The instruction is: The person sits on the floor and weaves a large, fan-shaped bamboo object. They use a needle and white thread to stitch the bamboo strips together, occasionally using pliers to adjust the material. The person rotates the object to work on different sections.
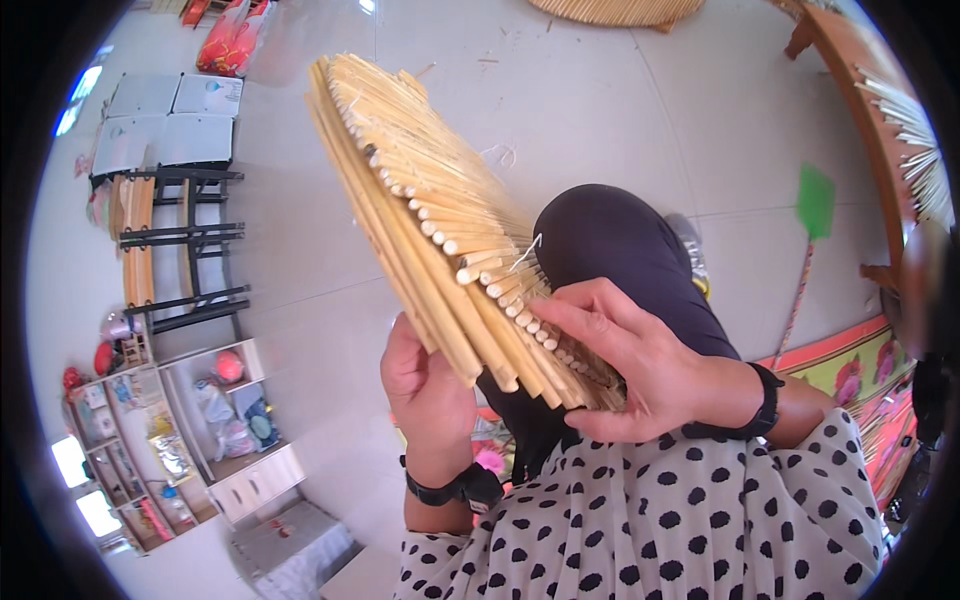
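Raised over my lap is a stalk mat [440, 180], made of pale yellow, straw-like stalks laid side by side in crossing layers. Its cut ends form a stepped edge facing me, and a bit of white thread sticks up near the middle. My left hand [428, 395] grips the lower left side, its fingers partly hidden behind the stalks. At the near right corner, my right hand [635, 365] holds the edge, with the fingers on the row of cut ends and the thumb below.
Another round stalk piece [620, 8] lies on the tiled floor ahead. To the right are a wooden bench [850, 110], loose stalks [925, 150] and a green fly swatter [815, 200]. A shelf unit [150, 440] and folded black-framed furniture [185, 240] stand at left.
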`<action>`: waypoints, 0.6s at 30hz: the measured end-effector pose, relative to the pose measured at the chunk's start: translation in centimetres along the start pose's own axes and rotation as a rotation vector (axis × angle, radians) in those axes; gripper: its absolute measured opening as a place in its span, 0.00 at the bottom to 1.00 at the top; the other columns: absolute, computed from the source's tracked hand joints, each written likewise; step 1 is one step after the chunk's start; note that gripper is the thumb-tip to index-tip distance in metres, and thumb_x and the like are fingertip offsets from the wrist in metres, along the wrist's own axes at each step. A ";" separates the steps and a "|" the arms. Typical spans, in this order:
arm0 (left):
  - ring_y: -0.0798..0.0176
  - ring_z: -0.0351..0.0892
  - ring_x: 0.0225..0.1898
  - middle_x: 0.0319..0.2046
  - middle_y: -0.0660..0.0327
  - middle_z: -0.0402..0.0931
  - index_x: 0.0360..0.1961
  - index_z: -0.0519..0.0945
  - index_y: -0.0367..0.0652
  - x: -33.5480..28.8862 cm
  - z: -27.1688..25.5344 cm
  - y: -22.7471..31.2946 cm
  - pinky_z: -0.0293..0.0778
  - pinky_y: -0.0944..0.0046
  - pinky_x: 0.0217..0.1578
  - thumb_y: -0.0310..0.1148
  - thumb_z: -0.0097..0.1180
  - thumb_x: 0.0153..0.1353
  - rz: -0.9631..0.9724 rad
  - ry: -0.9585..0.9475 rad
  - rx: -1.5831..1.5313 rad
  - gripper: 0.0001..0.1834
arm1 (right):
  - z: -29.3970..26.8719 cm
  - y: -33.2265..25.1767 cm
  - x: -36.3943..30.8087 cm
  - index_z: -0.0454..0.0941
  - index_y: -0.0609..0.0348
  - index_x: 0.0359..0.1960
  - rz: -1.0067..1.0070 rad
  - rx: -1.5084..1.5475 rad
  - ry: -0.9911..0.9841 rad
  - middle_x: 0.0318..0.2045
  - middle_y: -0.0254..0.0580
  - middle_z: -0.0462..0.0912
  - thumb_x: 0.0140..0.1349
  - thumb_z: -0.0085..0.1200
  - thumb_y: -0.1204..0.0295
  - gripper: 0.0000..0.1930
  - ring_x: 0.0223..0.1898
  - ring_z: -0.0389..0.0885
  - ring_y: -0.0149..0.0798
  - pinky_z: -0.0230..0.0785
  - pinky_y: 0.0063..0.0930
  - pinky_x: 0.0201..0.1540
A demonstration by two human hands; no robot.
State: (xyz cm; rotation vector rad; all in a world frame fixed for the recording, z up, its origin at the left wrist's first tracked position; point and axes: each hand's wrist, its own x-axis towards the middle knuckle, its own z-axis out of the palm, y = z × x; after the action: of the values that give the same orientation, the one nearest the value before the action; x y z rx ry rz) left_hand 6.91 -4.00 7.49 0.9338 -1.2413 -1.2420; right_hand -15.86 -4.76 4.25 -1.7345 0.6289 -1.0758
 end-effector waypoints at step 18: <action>0.69 0.68 0.21 0.22 0.62 0.71 0.36 0.72 0.39 0.8 -2.8 5.2 0.68 0.70 0.25 0.29 0.48 0.71 0.062 0.242 0.870 0.06 | -1.4 2.8 0.1 0.65 0.67 0.68 -0.053 0.277 -0.098 0.57 0.52 0.68 0.48 0.71 0.71 0.43 0.56 0.74 0.49 0.74 0.34 0.55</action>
State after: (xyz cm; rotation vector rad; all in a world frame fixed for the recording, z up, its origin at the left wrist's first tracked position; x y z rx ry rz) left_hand 10.37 -4.34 12.32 1.5894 -1.6148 -0.4771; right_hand -16.82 -6.62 1.90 -1.5582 0.3552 -1.0540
